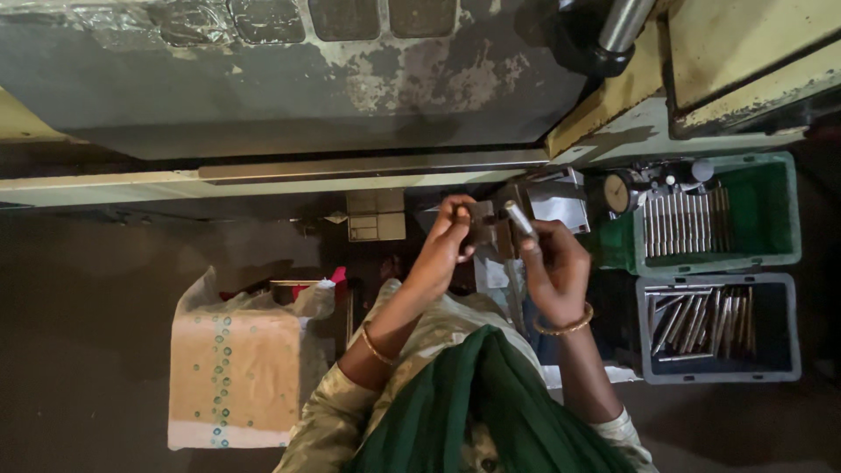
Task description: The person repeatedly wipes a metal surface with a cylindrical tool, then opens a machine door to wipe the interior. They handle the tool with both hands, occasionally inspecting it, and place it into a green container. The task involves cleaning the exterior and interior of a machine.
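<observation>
L hand (448,235) pinching dark metal gauge block (483,229), chest height. R hand (554,263) closed round steel pin (519,218), tip up, beside block. Green tray (771,210), grey tray (784,328) w/ pins, far right.

I am watching through a single camera sitting on the person's head, pointing almost straight down past the green scarf (491,403) and along both forearms. It is hanging close above the hands, so they are filling the middle of the frame. Beyond the scarf the big grey machine body (289,79) is running across the top edge, and the green bin (771,210) is lying off to the scarf's upper right.
</observation>
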